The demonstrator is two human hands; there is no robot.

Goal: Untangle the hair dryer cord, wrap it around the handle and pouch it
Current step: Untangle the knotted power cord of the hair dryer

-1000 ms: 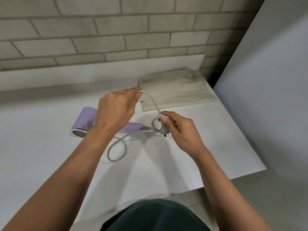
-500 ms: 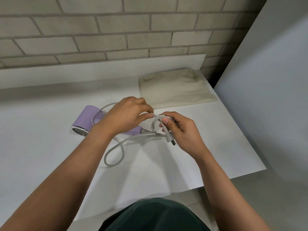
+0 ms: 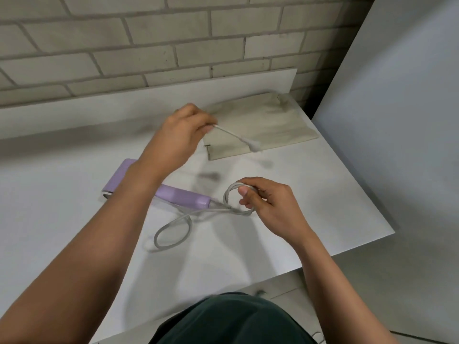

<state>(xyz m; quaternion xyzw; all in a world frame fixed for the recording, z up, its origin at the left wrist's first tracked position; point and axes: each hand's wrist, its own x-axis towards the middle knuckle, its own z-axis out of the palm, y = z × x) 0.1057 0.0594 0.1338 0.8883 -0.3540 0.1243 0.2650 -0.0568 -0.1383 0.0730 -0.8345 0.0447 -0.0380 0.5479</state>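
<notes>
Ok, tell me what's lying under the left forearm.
The purple hair dryer, lying on the white table. Its head end and handle show on either side; the middle is covered.

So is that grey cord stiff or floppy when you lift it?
Probably floppy: the cord lies in a slack loop on the table. It likely has some springy curl, since the ring held by the right hand is round. The plug end, pinched by the left hand, looks light.

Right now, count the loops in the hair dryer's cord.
2. One cord loop lies flat on the white table near the purple hair dryer; the second loop is held in the right hand. The left forearm may hide more.
</notes>
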